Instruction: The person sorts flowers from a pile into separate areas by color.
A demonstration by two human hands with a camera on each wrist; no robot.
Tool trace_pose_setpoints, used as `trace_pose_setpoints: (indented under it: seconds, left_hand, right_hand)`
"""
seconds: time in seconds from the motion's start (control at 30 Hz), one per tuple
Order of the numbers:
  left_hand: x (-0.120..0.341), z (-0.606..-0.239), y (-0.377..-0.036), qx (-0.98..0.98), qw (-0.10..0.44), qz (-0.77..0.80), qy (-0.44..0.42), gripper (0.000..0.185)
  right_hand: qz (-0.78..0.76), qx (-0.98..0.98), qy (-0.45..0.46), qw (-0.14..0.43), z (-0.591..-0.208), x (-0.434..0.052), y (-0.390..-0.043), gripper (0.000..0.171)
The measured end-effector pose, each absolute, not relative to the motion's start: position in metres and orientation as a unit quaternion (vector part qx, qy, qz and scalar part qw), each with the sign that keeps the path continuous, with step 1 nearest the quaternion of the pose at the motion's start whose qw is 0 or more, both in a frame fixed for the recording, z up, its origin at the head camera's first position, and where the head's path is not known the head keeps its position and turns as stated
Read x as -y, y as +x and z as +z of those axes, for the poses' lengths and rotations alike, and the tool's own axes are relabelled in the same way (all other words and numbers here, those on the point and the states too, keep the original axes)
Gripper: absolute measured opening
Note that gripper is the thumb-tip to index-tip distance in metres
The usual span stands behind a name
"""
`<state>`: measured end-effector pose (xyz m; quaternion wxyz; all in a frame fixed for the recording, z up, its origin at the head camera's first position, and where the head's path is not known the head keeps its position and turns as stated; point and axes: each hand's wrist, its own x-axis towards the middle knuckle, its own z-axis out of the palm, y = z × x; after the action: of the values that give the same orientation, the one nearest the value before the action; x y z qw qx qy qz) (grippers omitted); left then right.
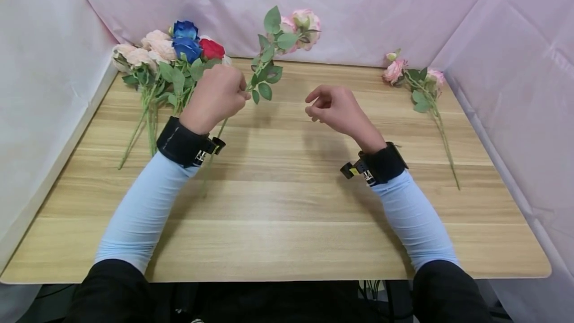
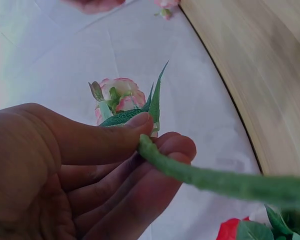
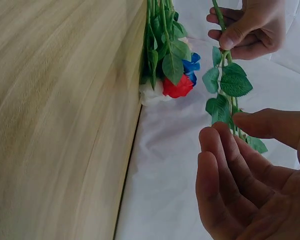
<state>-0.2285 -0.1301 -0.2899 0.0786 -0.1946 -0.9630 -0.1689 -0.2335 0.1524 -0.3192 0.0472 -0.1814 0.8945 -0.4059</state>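
Left hand (image 1: pixel 216 94) pinches the pink rose stem (image 1: pixel 264 64) between thumb and fingers (image 2: pixel 155 150), raised above the counter (image 1: pixel 287 203). Right hand (image 1: pixel 334 108) hovers near it, fingers (image 3: pixel 225 170) loosely spread, holding nothing.

Both forearms, rising from the lower left and lower right of the head view, wear snug pale blue sleeves (image 1: pixel 143 208) that run from near the elbow to the wrist. Below them, at the bottom edge of the frame, the clothing is black (image 1: pixel 112 290). Each wrist carries a broad black band: the left wrist band (image 1: pixel 181 142) in the left-centre, the right wrist band (image 1: pixel 381 163) right of centre. On each band sits a small black fitting with a metal clip and a touch of yellow. The left hand (image 1: pixel 217 96) and right hand (image 1: pixel 336 108) are bare, without gloves.
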Motion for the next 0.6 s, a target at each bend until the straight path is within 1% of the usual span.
trace_pose_setpoints:
  seconds: [0.2,0.3,0.47,0.6]
  left_hand:
    - [0.115,-0.285,-0.221,0.957,0.056,-0.182,-0.219,0.052]
    - [0.107,-0.284,-0.216,0.955,0.048,-0.183,-0.227,0.046]
    - [0.094,-0.285,-0.207,0.95,0.068,-0.171,-0.252,0.024]
    - [0.085,-0.287,-0.199,0.945,0.081,-0.175,-0.263,0.021]
  right_hand:
    - [-0.486,-0.85,-0.187,0.081,-0.322,-0.146,-0.231,0.029]
    - [-0.525,-0.824,-0.188,0.105,-0.323,-0.141,-0.228,0.033]
    - [-0.581,-0.785,-0.173,0.13,-0.327,-0.13,-0.224,0.033]
    - [-0.621,-0.757,-0.164,0.122,-0.33,-0.123,-0.221,0.031]
